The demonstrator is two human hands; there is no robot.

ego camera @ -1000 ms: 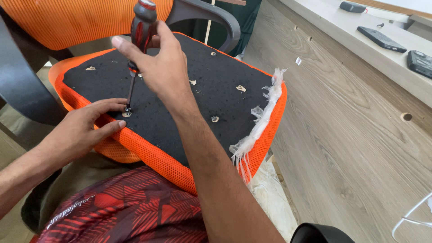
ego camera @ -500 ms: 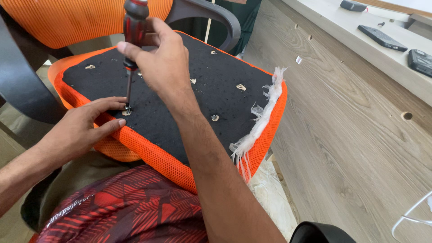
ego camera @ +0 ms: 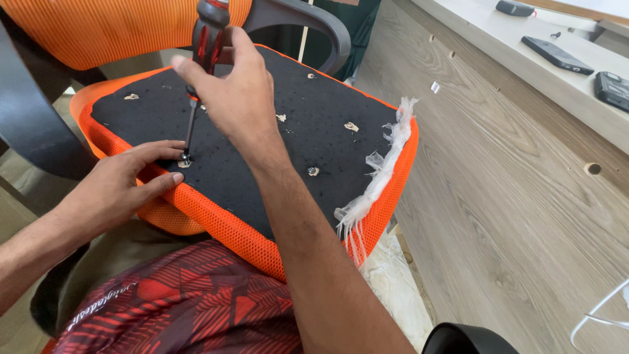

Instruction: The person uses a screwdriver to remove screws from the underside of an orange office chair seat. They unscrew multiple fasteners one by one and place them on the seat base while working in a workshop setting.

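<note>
An orange mesh chair seat (ego camera: 223,226) lies upside down across my lap, its black underside (ego camera: 262,131) facing up with several screw holes. My right hand (ego camera: 239,92) grips a red and black screwdriver (ego camera: 208,33) held upright, its tip on a screw (ego camera: 185,158) near the seat's front left edge. My left hand (ego camera: 114,190) rests on the orange rim, with thumb and forefinger on either side of that screw. Torn white plastic wrap (ego camera: 377,177) hangs off the seat's right edge.
The orange mesh chair back (ego camera: 98,29) and a dark armrest (ego camera: 314,23) stand behind the seat. A wood-grain panel (ego camera: 511,183) with drilled holes lies to the right. Beyond it a pale ledge (ego camera: 498,39) carries dark phone-like devices (ego camera: 555,56). A white wire (ego camera: 599,314) sits at bottom right.
The screwdriver handle has tilted left and then back right in my right hand, tip staying on the screw. My left hand has kept its place.
</note>
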